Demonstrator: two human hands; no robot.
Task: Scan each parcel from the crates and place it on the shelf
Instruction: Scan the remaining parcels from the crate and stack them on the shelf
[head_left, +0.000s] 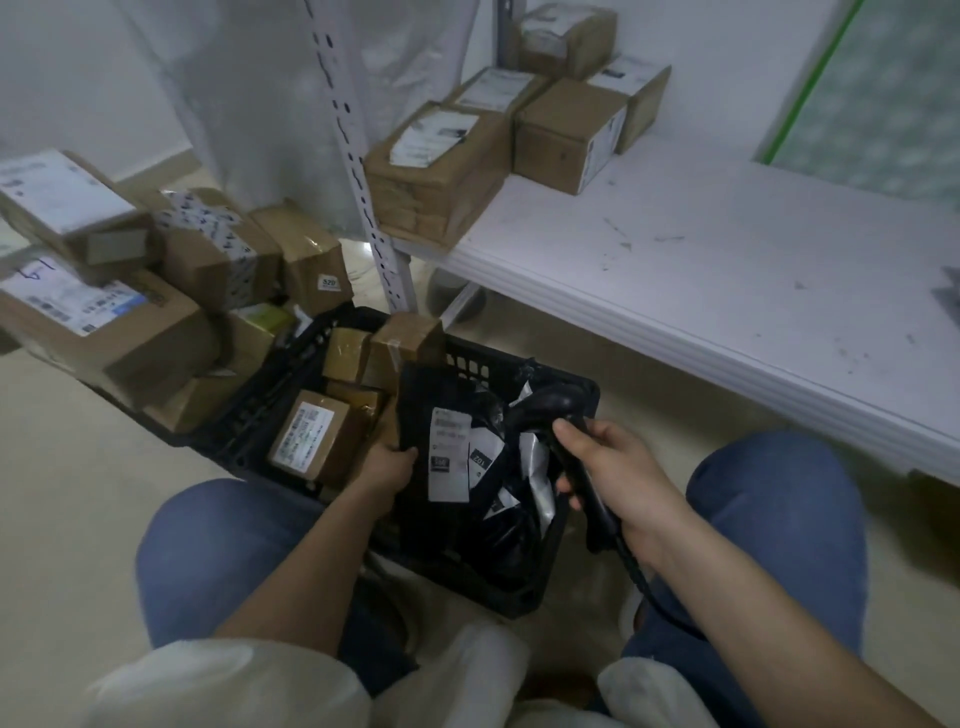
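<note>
Gripping a black parcel (431, 415) by its lower left edge, the left hand (387, 467) holds it over the crate (524, 587); the right hand (618, 478) clasps the scanner (561, 431). Shelf (701, 270) front lies bare beside boxes (519, 119).

Your stock by colour:
- Crate (470, 364): black lattice plastic.
- Parcel (423, 410) you hold: black bag, white label with dark print.
- Scanner (550, 410): black, black cord.
- Boxes in the crate (317, 436): brown card, white labels.
- Shelf (701, 270): white, grey scuffs; post white with dark slots.
- Boxes at the shelf's back corner (441, 166): brown, white labels.
- One floor box (208, 228): brown, white tape with dark marks.
- Your trousers (208, 551): blue.
</note>
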